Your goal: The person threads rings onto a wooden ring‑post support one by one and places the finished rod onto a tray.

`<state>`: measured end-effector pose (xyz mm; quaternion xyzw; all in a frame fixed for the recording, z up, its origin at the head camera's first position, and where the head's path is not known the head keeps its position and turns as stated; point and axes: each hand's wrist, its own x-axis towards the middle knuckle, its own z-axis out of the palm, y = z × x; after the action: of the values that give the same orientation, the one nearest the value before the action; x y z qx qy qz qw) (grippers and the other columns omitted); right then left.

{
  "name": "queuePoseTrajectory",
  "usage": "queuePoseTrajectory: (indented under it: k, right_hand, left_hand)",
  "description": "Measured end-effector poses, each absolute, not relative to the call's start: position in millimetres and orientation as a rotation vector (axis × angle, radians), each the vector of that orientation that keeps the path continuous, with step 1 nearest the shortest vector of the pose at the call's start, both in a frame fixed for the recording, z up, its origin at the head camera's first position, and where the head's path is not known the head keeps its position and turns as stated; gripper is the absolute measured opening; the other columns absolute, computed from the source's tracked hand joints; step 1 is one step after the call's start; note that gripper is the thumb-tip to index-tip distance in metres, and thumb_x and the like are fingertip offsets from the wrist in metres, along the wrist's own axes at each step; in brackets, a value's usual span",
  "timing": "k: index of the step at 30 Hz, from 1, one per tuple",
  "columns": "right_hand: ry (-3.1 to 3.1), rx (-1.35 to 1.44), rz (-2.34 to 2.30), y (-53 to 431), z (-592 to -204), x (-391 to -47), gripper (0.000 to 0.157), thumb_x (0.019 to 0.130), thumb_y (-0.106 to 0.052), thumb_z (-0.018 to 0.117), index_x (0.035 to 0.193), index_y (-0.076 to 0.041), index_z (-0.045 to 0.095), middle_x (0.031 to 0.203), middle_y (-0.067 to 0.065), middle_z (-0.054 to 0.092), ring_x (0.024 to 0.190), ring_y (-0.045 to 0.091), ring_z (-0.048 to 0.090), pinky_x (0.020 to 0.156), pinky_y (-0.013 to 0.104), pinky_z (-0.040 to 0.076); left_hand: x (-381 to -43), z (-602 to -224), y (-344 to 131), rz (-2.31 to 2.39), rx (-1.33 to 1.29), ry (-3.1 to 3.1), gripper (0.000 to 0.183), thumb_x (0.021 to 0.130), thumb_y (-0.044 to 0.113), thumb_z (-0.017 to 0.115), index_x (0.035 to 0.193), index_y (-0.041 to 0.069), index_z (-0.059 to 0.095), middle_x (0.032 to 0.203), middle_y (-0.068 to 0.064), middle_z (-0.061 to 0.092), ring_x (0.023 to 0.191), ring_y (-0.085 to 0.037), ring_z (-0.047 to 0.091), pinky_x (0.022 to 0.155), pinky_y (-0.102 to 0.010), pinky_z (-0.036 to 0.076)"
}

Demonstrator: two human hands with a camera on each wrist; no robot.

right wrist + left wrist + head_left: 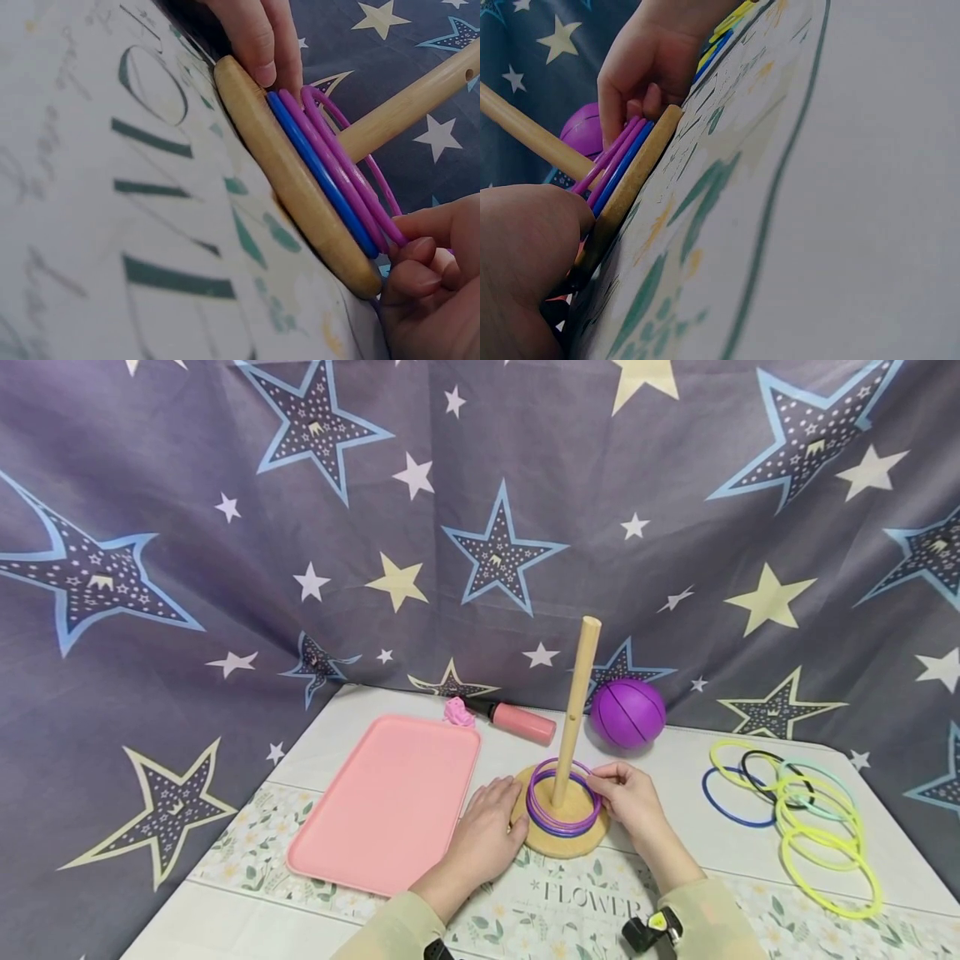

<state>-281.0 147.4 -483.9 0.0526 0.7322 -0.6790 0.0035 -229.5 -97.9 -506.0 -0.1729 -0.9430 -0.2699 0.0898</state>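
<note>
A wooden peg (576, 718) rises from a round wooden base (566, 849). Around its foot lie a blue ring (321, 172) and, above that, a purple ring; another purple ring (385, 186) on top sits tilted, raised at one side. My right hand (633, 802) pinches the top purple ring at its right side between thumb and fingers. On the opposite side, my left hand (486, 831) rests against the base's left edge with its fingers extended, near the stacked rings.
A pink tray (390, 802) lies to the left. Behind are a pink crumpled piece (459, 712), a pink-and-black pump-like cylinder (522, 723) and a purple ball (628, 714). Several yellow rings (832, 839) lie at the right with a blue ring (738, 820), a black one and a mint one.
</note>
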Motion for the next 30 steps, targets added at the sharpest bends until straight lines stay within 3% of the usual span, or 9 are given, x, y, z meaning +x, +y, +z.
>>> queuePoseTrajectory:
  k: [14, 24, 30]
  right_hand:
    - [2.387, 0.147, -2.046, 147.6, -486.4, -281.3, 0.021, 0.1, -0.006, 0.078, 0.113, 0.008, 0.071, 0.076, -0.001, 0.06, 0.053, 0.003, 0.04, 0.045, 0.019, 0.034]
    - [2.522, 0.124, -1.928, 147.3, -488.3, -281.7, 0.014, 0.098, -0.005, 0.078, 0.107, 0.005, 0.075, 0.08, 0.001, 0.062, 0.063, 0.007, 0.049, 0.05, 0.019, 0.042]
    - [2.477, 0.135, -1.937, 149.3, -489.9, -281.8, 0.016, 0.098, -0.006, 0.079, 0.108, 0.004, 0.073, 0.082, 0.002, 0.062, 0.063, 0.007, 0.049, 0.05, 0.018, 0.04]
  left_hand:
    - [-230.9, -506.2, -97.7, -0.798, -0.514, -2.799, 0.055, 0.109, 0.021, 0.064, 0.157, -0.005, 0.055, 0.164, -0.026, 0.051, 0.157, -0.043, 0.043, 0.133, -0.057, 0.029]
    - [-231.4, -506.8, -97.2, -0.81, -0.512, -2.803, 0.055, 0.109, 0.021, 0.064, 0.157, -0.005, 0.055, 0.164, -0.026, 0.05, 0.157, -0.043, 0.042, 0.133, -0.057, 0.028]
    - [-229.9, -505.2, -97.0, -0.826, -0.515, -2.803, 0.055, 0.109, 0.02, 0.064, 0.157, -0.006, 0.055, 0.164, -0.027, 0.05, 0.157, -0.044, 0.042, 0.133, -0.058, 0.028]
